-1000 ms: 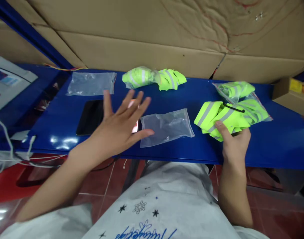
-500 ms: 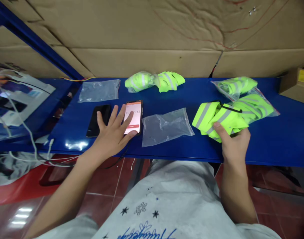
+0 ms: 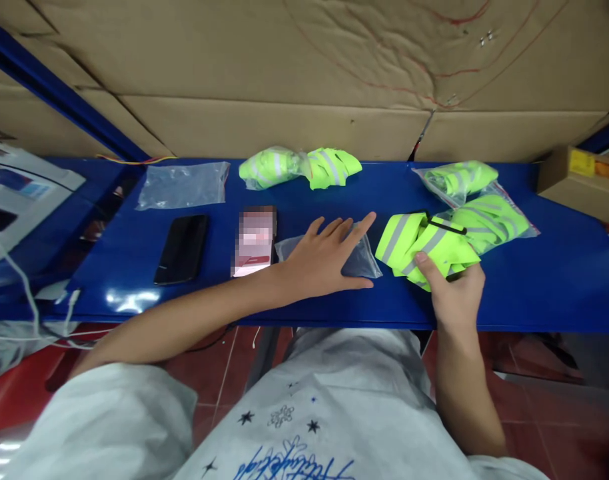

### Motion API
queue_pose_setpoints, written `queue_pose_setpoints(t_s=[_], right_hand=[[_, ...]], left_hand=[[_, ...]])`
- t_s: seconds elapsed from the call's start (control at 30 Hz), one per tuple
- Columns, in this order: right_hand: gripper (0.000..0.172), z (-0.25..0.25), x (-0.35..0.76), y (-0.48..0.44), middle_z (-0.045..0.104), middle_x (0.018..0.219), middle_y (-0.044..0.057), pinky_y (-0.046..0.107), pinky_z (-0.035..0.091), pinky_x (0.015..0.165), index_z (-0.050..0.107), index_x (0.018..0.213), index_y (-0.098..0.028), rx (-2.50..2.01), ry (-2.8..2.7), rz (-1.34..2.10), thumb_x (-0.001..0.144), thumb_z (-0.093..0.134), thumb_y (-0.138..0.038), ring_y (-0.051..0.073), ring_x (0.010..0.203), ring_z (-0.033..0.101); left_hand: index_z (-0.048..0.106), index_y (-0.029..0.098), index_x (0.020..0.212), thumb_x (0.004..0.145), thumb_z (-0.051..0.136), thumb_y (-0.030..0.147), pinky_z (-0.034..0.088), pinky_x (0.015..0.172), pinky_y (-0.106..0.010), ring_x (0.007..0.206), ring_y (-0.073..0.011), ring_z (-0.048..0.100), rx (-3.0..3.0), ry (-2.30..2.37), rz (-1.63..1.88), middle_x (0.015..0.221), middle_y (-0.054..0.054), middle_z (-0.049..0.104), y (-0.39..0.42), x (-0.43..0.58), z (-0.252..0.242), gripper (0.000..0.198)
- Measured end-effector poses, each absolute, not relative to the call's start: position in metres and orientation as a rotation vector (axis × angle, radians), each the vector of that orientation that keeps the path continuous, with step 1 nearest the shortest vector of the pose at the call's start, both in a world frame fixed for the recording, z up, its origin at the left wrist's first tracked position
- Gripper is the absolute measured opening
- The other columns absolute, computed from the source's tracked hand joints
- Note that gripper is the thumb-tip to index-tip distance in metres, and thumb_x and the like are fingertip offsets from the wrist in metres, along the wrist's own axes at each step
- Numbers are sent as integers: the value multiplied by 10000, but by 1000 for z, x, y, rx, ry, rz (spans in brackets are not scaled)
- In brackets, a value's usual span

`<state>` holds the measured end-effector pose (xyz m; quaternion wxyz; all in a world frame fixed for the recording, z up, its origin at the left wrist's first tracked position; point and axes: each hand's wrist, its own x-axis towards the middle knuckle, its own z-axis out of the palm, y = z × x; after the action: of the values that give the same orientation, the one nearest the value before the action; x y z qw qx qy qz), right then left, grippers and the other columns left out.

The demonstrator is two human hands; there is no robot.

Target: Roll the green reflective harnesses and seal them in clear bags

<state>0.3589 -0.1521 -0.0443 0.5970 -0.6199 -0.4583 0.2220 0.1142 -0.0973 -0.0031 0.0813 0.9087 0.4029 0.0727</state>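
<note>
A folded bundle of fluorescent yellow reflective strap (image 3: pixel 402 240) with grey stripes and a black buckle or clip (image 3: pixel 447 227) is held in my right hand (image 3: pixel 457 290), thumb on top. My left hand (image 3: pixel 322 263) has its fingers spread over a clear plastic bag (image 3: pixel 367 260), partly covering it; whether it touches the bag I cannot tell. Left of that hand lies a phone with a lit screen (image 3: pixel 255 243), and a dark phone (image 3: pixel 182 248) lies farther left. Just behind the held bundle is a bagged yellow strap (image 3: pixel 492 220).
Along the back of the blue table (image 3: pixel 559 287) lie another clear bag (image 3: pixel 182 185), a bagged yellow strap (image 3: pixel 269 168), a loose folded one (image 3: pixel 333 167) and a second bagged one (image 3: pixel 462 179). A cardboard box (image 3: pixel 564 177) stands at right, white cables (image 3: pixel 22 267) at left.
My left hand has moved right, from over the lit phone to over the clear bag. My right hand keeps its hold on the strap. The view has shifted slightly.
</note>
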Motion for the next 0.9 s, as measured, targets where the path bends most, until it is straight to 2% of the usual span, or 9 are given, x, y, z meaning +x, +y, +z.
queue_pose_setpoints(t_s=[0.07,0.13,0.2,0.27,0.3,0.37,0.53,0.8,0.9], right_hand=[[526,-45,360,-153,821,1120,129,399,652,843,780,1132,-152,-1434,-1046,527,767,965,-481,276,965,786],[546,-47,362,-154,820,1131,134,409,655,851,783,1141,-149,-1447,-1038,527,763,970,-496,282,969,787],[579,-48,363,-154,821,1128,132,424,652,863,785,1151,-146,-1473,-1036,514,745,982,-508,289,970,786],[611,-50,365,-155,819,1132,129,443,645,884,784,1171,-146,-1494,-1045,503,734,986,-523,297,981,784],[616,-50,365,-155,818,1136,126,453,640,898,783,1178,-149,-1501,-1054,497,737,984,-529,301,990,782],[608,-50,365,-155,815,1138,120,466,630,916,778,1182,-159,-1507,-1078,488,749,973,-540,303,1004,775],[535,-48,363,-154,811,1081,104,440,621,865,775,1111,-179,-1513,-1131,482,756,961,-535,289,953,764],[553,-50,364,-152,817,1096,112,403,629,837,769,1143,-168,-1504,-1176,469,758,959,-519,281,953,776],[554,-49,364,-153,815,1096,113,412,633,844,767,1127,-172,-1511,-1177,463,757,960,-537,284,954,770]], left_hand=[[109,138,1803,975,759,696,361,1309,-629,1561,-398,519,2681,1170,216,1695,-244,506,-93,121,-3,1192],[147,131,1798,957,729,767,328,1337,-632,1615,-395,449,2663,1152,231,1746,-244,433,-93,117,-1,1204],[272,141,1774,969,678,799,249,1379,-637,1671,-392,359,2693,1155,268,1795,-227,349,-95,101,3,1116],[417,163,1719,1032,616,753,227,1393,-623,1667,-382,370,2729,1218,346,1793,-203,369,-98,73,6,927],[466,163,1690,1048,592,742,255,1383,-621,1652,-389,394,2722,1296,402,1771,-205,408,-101,56,6,874],[504,181,1664,1062,575,719,293,1358,-648,1626,-408,429,2669,1511,516,1737,-217,452,-107,18,2,811],[586,248,1594,1060,579,607,347,1310,-699,1609,-451,432,2430,1942,613,1741,-193,435,-134,-53,-21,644],[654,255,1535,1066,533,574,319,1323,-717,1637,-437,391,2355,2022,507,1766,-170,393,-151,-57,-32,580],[710,258,1457,1074,532,561,308,1306,-762,1631,-459,396,2371,2013,475,1757,-167,414,-147,-54,-30,519]])
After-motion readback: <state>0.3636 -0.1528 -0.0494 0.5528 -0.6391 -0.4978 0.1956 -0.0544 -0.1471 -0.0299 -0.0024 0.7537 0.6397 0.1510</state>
